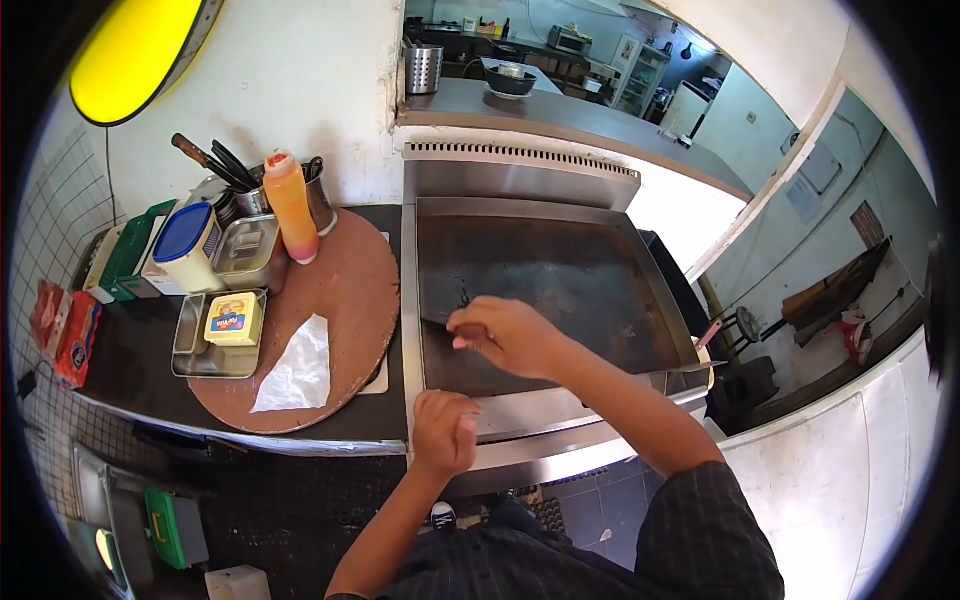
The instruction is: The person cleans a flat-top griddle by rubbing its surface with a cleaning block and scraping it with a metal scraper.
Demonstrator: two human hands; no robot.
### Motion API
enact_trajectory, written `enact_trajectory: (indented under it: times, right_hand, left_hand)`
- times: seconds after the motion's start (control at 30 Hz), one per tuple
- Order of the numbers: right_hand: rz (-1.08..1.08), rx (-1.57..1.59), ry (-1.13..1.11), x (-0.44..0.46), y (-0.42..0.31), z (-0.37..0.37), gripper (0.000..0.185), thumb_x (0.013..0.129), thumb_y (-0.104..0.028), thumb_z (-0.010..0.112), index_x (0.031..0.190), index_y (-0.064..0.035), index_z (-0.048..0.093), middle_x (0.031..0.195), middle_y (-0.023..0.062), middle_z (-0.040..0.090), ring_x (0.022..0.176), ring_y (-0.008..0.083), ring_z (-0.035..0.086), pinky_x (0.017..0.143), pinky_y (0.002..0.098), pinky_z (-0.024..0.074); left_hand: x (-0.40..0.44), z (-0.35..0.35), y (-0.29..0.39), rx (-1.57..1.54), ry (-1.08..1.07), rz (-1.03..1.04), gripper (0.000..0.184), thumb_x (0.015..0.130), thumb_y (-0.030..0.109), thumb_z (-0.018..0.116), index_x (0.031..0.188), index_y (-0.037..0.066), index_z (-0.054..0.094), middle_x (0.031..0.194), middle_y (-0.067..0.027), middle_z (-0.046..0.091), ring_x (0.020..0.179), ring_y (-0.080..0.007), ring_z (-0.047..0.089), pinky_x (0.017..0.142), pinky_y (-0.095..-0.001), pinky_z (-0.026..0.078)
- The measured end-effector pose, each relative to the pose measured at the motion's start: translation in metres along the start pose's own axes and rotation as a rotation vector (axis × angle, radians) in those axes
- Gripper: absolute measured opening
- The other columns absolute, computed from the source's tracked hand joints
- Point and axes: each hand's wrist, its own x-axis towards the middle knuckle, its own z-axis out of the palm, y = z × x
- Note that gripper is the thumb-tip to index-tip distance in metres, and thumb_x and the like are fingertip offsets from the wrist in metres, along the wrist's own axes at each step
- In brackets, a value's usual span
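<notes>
The right hand [508, 337] is clasping a dark, brown-handled tool [472, 331] over the blackened, rectangular steel griddle [560, 280]; the left hand [443, 430] is curling apart, contents unclear. Work seems ongoing, patchy marks remaining.

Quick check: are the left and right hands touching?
Apart. The head view shows dark griddle surface in the gap between the curled left hand and the right hand.

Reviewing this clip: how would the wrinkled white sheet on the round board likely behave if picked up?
The white sheet would probably droop or fold, as it looks thin and creased. It's likely light, and might slide easily across the round board, since nothing visible weighs it down.
</notes>
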Motion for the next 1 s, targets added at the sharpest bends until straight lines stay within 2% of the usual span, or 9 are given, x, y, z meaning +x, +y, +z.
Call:
enact_trajectory:
  times: [0.13,0.3,0.37,0.47,0.53,0.63,0.83,1.0]
  right_hand:
    - [-0.052,-0.007,0.015,-0.035,-0.027,0.008,0.021,0.09,-0.009,0.071,0.111,-0.0067,0.07,0.097,0.006,0.068,0.076,0.0222,0.064,0.068,0.0315,0.0505]
    - [-0.067,-0.083,-0.011,-0.06,-0.05,0.006,0.023,0.09,-0.008,0.071,0.113,-0.0071,0.07,0.099,0.0055,0.068,0.076,0.0219,0.065,0.067,0.031,0.0511]
    - [-0.005,0.0,-0.009,-0.054,-0.054,-0.006,0.023,0.089,-0.007,0.071,0.112,-0.007,0.069,0.099,0.0058,0.068,0.075,0.0216,0.065,0.067,0.0313,0.0505]
    - [0.039,0.067,0.086,-0.031,-0.037,-0.024,0.021,0.089,-0.008,0.072,0.11,-0.0068,0.069,0.099,0.006,0.069,0.072,0.0213,0.063,0.066,0.031,0.0494]
    - [-0.041,0.056,0.179,-0.008,-0.018,-0.028,0.02,0.089,-0.013,0.073,0.106,-0.0063,0.067,0.093,0.0065,0.065,0.07,0.0239,0.06,0.066,0.0347,0.0481]
    - [-0.034,0.029,0.237,0.025,0.016,-0.028,0.017,0.09,-0.014,0.071,0.104,-0.0074,0.066,0.092,0.0058,0.065,0.074,0.0249,0.06,0.069,0.0362,0.0482]
    - [-0.09,-0.101,0.29,0.081,0.094,-0.012,0.013,0.091,-0.015,0.069,0.102,-0.0092,0.066,0.092,0.0052,0.064,0.078,0.0268,0.061,0.072,0.0377,0.0482]
    - [0.02,-0.149,0.273,0.096,0.121,-0.006,0.01,0.09,-0.016,0.069,0.099,-0.0102,0.066,0.091,0.0047,0.064,0.08,0.0289,0.061,0.073,0.0392,0.0479]
  left_hand:
    - [-0.002,-0.002,-0.003,-0.247,0.14,-0.117,0.028,0.101,0.024,0.043,0.085,0.006,0.06,0.084,-0.008,0.06,0.076,-0.0259,0.052,0.082,-0.0374,0.042]
    - [-0.007,-0.001,-0.006,-0.309,0.156,-0.197,0.038,0.104,0.027,0.035,0.081,0.005,0.056,0.081,-0.0095,0.057,0.072,-0.0235,0.049,0.076,-0.0354,0.042]
    - [-0.009,0.0,-0.006,-0.344,0.171,-0.222,0.04,0.105,0.028,0.033,0.08,0.005,0.054,0.079,-0.0089,0.056,0.072,-0.022,0.048,0.074,-0.034,0.041]
    - [-0.009,0.001,-0.008,-0.434,0.23,-0.272,0.047,0.108,0.032,0.028,0.077,0.006,0.05,0.074,-0.0072,0.05,0.07,-0.0175,0.044,0.068,-0.0295,0.038]
    - [-0.008,0.0,-0.005,-0.421,0.215,-0.274,0.047,0.108,0.032,0.028,0.076,0.006,0.05,0.074,-0.0069,0.05,0.07,-0.0174,0.044,0.068,-0.0296,0.038]
    - [-0.004,-0.002,-0.001,-0.378,0.206,-0.274,0.047,0.109,0.032,0.027,0.075,0.007,0.048,0.073,-0.0058,0.049,0.068,-0.0168,0.042,0.066,-0.0297,0.037]
    - [-0.01,-0.002,-0.005,-0.251,0.116,-0.239,0.045,0.108,0.028,0.029,0.073,0.007,0.047,0.071,-0.0057,0.049,0.067,-0.0171,0.042,0.064,-0.0303,0.036]
    - [-0.01,-0.002,-0.006,-0.192,0.104,-0.207,0.042,0.107,0.026,0.031,0.072,0.008,0.047,0.07,-0.0057,0.048,0.065,-0.0176,0.042,0.064,-0.0307,0.036]
